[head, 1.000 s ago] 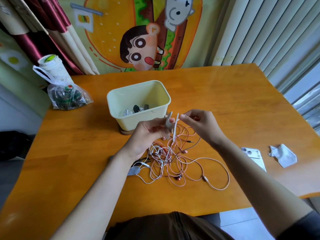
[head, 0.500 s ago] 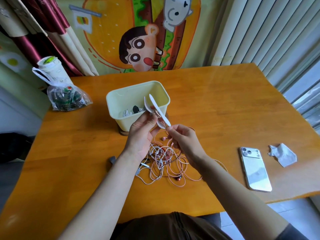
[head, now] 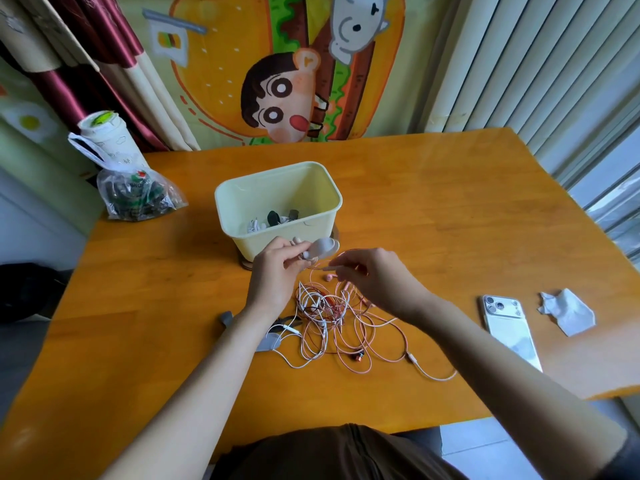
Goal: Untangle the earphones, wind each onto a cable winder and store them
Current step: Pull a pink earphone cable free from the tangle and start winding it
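A tangle of pink, white and red earphone cables (head: 332, 317) lies on the orange table in front of me. My left hand (head: 277, 271) grips a pale grey cable winder (head: 322, 247) just above the tangle, near the front of the cream storage box (head: 239, 202). My right hand (head: 370, 275) pinches a pink cable end beside the winder. Wound earphones (head: 273, 220) lie inside the box. More grey winders (head: 270, 341) lie on the table at the tangle's left edge.
A white phone (head: 509, 327) and a crumpled tissue (head: 568, 313) lie to the right. A plastic bag with a cup (head: 128, 188) stands at the back left. The table's near edge runs close to my body.
The winder, held up open in front of the box half a second ago, is now lower and folded in my left hand. My right hand has let go of it and pinches a pink cable.
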A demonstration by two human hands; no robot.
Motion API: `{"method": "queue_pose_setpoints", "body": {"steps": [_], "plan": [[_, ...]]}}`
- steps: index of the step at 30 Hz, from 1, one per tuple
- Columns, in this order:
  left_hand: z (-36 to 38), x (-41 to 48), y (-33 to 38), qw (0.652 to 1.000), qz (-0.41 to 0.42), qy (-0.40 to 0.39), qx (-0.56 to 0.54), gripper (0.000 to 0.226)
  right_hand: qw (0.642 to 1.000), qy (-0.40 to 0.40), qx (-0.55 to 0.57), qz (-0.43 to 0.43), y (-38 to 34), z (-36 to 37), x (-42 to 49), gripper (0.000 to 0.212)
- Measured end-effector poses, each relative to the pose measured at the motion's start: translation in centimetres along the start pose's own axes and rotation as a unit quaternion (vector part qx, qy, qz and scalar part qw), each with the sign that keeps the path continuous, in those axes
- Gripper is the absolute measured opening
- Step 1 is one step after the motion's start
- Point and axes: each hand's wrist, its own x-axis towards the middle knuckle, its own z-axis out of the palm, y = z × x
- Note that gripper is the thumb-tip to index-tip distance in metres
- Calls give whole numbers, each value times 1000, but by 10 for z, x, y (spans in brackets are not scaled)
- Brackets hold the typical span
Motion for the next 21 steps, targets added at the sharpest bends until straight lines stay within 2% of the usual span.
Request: {"method": "queue_pose_setpoints", "body": {"steps": [3,8,12,15,19,21], "plan": [[0,-3,3,998,30,-46,-15,36,998,43,-42,-25,1,-19,7,15],[1,-1,8,993,8,-97,-62,41,994,86,-54,-39,5,-34,10,11],[-3,-5,18,975,-19,-168,-143,45,994,107,-25,-26,11,-38,11,9],[-5,-9,30,952,-8,-221,-211,43,993,114,29,-8,15,-38,13,6],[-5,-10,39,933,-11,-179,-311,32,973,126,191,38,13,-36,12,8],[-5,-9,41,917,-31,-144,-370,32,963,123,230,61,11,-31,9,13]]}}
